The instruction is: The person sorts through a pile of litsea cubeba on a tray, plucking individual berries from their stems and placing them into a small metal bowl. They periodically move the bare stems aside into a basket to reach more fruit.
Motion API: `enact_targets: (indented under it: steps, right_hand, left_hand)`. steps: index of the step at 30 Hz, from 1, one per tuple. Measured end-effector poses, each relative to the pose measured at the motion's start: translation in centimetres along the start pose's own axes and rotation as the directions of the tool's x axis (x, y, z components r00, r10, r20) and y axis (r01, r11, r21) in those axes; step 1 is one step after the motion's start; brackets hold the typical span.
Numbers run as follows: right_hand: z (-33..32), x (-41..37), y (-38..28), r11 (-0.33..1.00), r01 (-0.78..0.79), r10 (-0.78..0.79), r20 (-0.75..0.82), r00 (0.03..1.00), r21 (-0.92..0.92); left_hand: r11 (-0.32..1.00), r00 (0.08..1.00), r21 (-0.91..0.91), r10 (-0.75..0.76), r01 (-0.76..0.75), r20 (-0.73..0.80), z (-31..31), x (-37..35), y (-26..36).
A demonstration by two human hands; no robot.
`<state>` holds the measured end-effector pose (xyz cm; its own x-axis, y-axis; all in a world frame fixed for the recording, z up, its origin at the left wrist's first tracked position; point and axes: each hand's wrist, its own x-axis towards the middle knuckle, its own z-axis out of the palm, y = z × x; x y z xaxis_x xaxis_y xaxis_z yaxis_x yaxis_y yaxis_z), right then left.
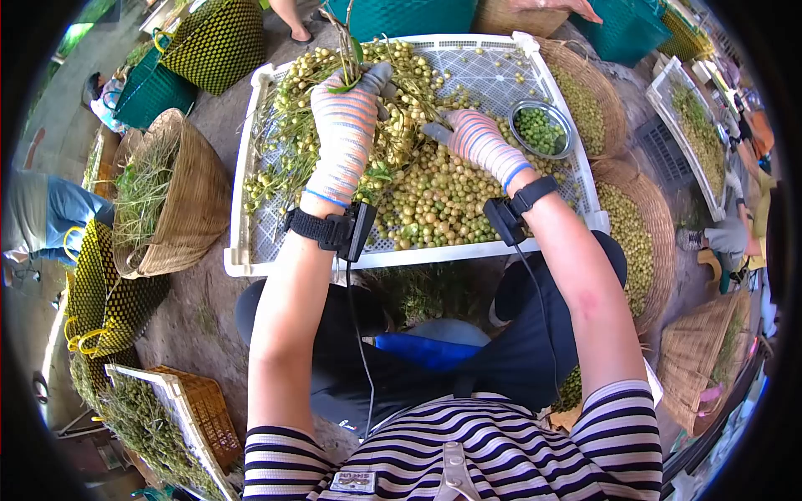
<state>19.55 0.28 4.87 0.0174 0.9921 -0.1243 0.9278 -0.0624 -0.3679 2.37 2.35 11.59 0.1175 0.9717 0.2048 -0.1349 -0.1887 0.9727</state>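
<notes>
While the left hand (344, 134) grips it, the sprig (347, 37) juts above.

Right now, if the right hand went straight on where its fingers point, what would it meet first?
Probably the fruit bunch gripped by the left hand: the right hand points left at it, above the white tray. Depth is unclear.

Free room is offered by bare mesh of the white tray (493, 71) at 12 o'clock. Passage toward 2 o'clock is blocked by the metal bowl (541, 129); the middle is covered by fruit (434, 200), 10 o'clock by stalks (284, 125).
</notes>
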Motion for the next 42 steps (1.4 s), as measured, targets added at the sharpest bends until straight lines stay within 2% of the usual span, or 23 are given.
enact_targets:
  steps: [1, 4, 5, 7, 8, 9, 12, 14, 16, 17, 20, 23, 29, 31, 32, 33, 34, 35, 36, 37, 39, 41, 42]
  right_hand:
    - [0.5, 0.0, 0.8, 1.0, -0.008, 0.008, -0.004, 1.0, 0.003]
    - [1.7, -0.3, 2.7, 0.961, 0.255, -0.227, -0.219, 0.949, 0.108]
    - [1.9, -0.2, 3.0, 0.962, 0.251, -0.223, -0.218, 0.95, 0.109]
    - [1.7, -0.3, 2.8, 0.99, 0.107, -0.089, -0.177, 0.98, 0.095]
    - [1.5, -0.6, 2.9, 0.998, -0.065, 0.065, -0.069, 0.996, -0.001]
    - [1.9, -0.8, 3.2, 0.998, -0.069, 0.069, -0.068, 0.995, 0.004]
    - [3.0, -1.4, 4.3, 0.991, 0.137, -0.133, -0.26, 0.957, -0.002]
    - [3.8, -1.2, 5.5, 0.979, 0.201, -0.202, -0.274, 0.94, -0.031]
    - [4.0, -1.3, 5.9, 0.966, 0.258, -0.252, -0.296, 0.921, -0.021]
    - [4.2, -1.3, 5.9, 0.965, 0.26, -0.254, -0.295, 0.921, -0.02]
    - [1.9, -2.1, 4.3, 0.997, -0.067, 0.065, -0.056, 0.996, -0.029]
    - [1.2, -1.7, 4.4, 0.987, -0.134, 0.136, 0.014, 0.991, -0.085]
    - [-0.6, -0.8, 5.7, 0.983, -0.037, 0.04, 0.013, 0.999, -0.18]
    - [-2.8, 0.4, 6.0, 0.984, -0.044, -0.007, 0.286, 0.958, 0.17]
    - [-3.7, 0.2, 6.3, 0.946, 0.21, -0.238, 0.089, 0.967, 0.246]
    - [-4.8, -0.2, 6.3, 0.848, 0.459, -0.442, -0.123, 0.888, 0.265]
    - [-6.1, -0.8, 5.5, 0.848, 0.459, -0.442, -0.124, 0.888, 0.265]
    - [-7.0, -1.4, 4.5, 0.782, 0.487, -0.456, -0.175, 0.872, 0.388]
    - [-7.5, -1.6, 3.6, 0.699, 0.51, -0.462, -0.228, 0.857, 0.501]
    - [-7.2, -0.9, 3.3, 0.699, 0.511, -0.462, -0.23, 0.857, 0.501]
    - [-6.3, 0.6, 2.9, 0.551, 0.636, -0.549, -0.339, 0.764, 0.541]
    - [-5.3, 0.8, 3.0, 0.587, 0.578, -0.525, -0.276, 0.805, 0.567]
    - [-4.7, 0.9, 2.9, 0.767, 0.453, -0.419, -0.178, 0.89, 0.454]
  left_hand:
    - [1.0, 0.999, 0.012, -0.027, 0.027, -0.02, 0.4, 0.3, 0.0]
    - [1.0, 1.0, 0.0, -0.017, 0.017, -0.013, 0.9, 0.9, -0.6]
    - [1.0, 0.999, 0.007, -0.021, 0.021, -0.028, 1.1, 1.0, -0.8]
    - [1.0, 0.999, 0.022, -0.021, 0.022, -0.025, 1.4, 1.1, -1.1]
    - [0.999, 0.999, 0.035, -0.033, 0.034, -0.015, 1.6, 1.2, -1.3]
    - [0.998, 0.999, 0.048, -0.044, 0.044, -0.003, 1.8, 1.2, -1.4]
    - [0.999, 0.999, -0.015, -0.038, 0.038, -0.023, 2.3, 1.3, -1.7]
    - [1.0, 0.996, -0.013, 0.005, -0.006, -0.094, 2.0, 2.0, -1.5]
    - [0.998, 0.997, -0.034, 0.057, -0.058, -0.043, 1.2, 2.9, -1.5]
    - [0.995, 0.996, -0.045, 0.088, -0.088, -0.005, 0.9, 3.1, -1.6]
    - [0.996, 0.997, -0.071, 0.053, -0.049, 0.048, 0.8, 3.0, -2.0]
    - [1.0, 1.0, -0.013, -0.016, 0.016, -0.003, 1.6, 2.2, -1.4]
    - [1.0, 1.0, 0.018, -0.003, 0.003, 0.021, 2.1, 1.7, -0.6]
    - [1.0, 0.999, 0.004, 0.0, 0.0, 0.051, 1.8, 1.7, 0.0]
    - [0.999, 0.997, 0.042, -0.015, 0.012, 0.072, 1.8, 1.7, 0.3]
    - [0.999, 0.997, 0.042, -0.015, 0.011, 0.074, 1.9, 1.5, 0.8]
    - [0.993, 0.991, 0.071, -0.097, 0.091, 0.092, 2.1, 1.4, 1.3]
    - [0.981, 0.978, 0.101, -0.178, 0.168, 0.106, 2.2, 1.3, 1.6]
    - [0.989, 0.982, 0.067, -0.139, 0.131, 0.131, 2.5, 1.7, 1.2]
    - [0.989, 0.982, 0.067, -0.138, 0.13, 0.132, 2.6, 1.7, 0.8]
    - [0.99, 0.964, 0.027, -0.141, 0.138, 0.226, 3.0, 1.6, 0.4]
    - [0.989, 0.965, 0.033, -0.145, 0.142, 0.218, 2.9, 1.4, 0.5]
    - [0.992, 0.971, 0.053, -0.127, 0.119, 0.202, 2.9, 1.3, 0.7]
